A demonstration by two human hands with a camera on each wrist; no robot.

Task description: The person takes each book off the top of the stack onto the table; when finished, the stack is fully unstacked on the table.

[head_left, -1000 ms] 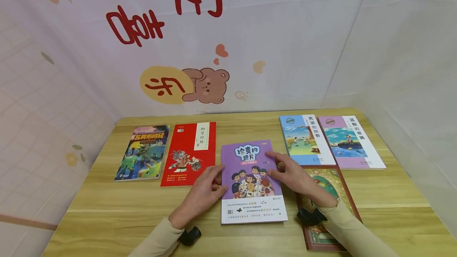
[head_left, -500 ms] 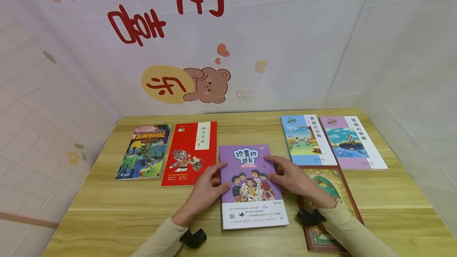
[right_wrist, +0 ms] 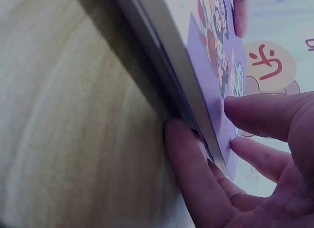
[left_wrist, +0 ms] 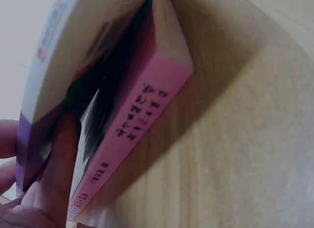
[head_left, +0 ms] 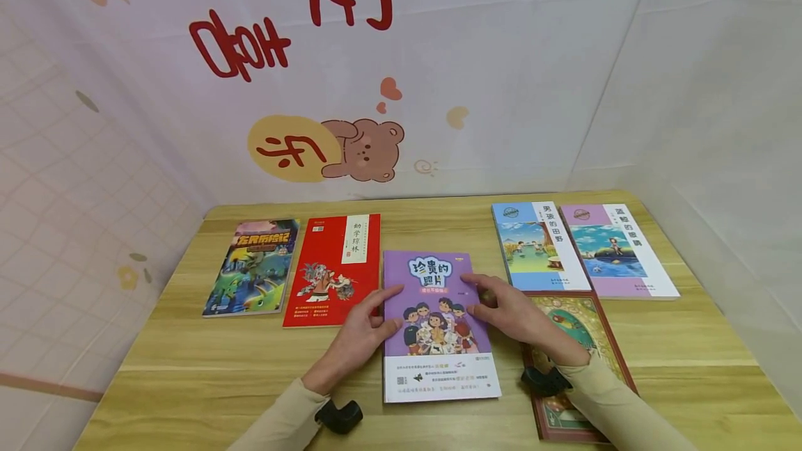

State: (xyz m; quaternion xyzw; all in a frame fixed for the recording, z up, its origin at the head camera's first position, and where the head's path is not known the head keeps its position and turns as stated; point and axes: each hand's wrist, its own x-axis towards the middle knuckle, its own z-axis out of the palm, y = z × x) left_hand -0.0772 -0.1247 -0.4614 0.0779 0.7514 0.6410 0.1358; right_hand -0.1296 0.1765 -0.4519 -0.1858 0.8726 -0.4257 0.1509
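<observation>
A purple picture-cover book (head_left: 438, 326) with a white band along its near end is held between my two hands, face up. My left hand (head_left: 357, 336) grips its left edge, a thumb and finger on the cover. In the left wrist view a finger (left_wrist: 64, 144) reaches beneath it. Under it lies a book with a pink spine (left_wrist: 142, 110), hidden in the head view; a wedge-shaped gap parts the two there. My right hand (head_left: 514, 312) pinches the right edge, with a thumb (right_wrist: 260, 115) on the cover and fingers underneath.
On the wooden table (head_left: 219, 381), a dinosaur-cover book (head_left: 253, 266) and a red book (head_left: 332, 270) lie at left. A blue-and-white book (head_left: 539, 246) and a pink-and-white book (head_left: 617, 249) lie back right. A brown-bordered book (head_left: 579, 339) lies partly under my right forearm.
The purple book has shifted a little toward me and slightly left, both hands moving with it and keeping their grip. The other books stay where they were.
</observation>
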